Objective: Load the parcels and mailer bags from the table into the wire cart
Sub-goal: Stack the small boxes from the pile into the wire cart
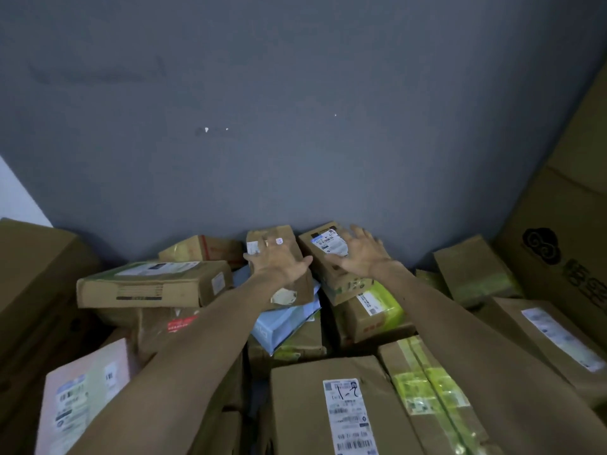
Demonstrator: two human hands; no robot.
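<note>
Parcels fill the lower half of the frame in a loose heap against a grey wall. At the centre of the heap's far edge a small brown parcel lies tilted, its far end toward the wall. The left grip lies flat on its top, fingers spread and straight, thumb stretched toward the right edge. Just beside it on the right sits a labelled parcel with a white shipping label facing up. The right grip is splayed wide over its right side; whether the palm touches it cannot be told. A light blue mailer bag pokes out from under the small brown parcel. Left of centre lies a flat wide box, and right of centre a green-taped parcel. A pink parcel sits lower left, a large labelled box at bottom centre. A tall carton with a cloud logo stands at the right edge.
</note>
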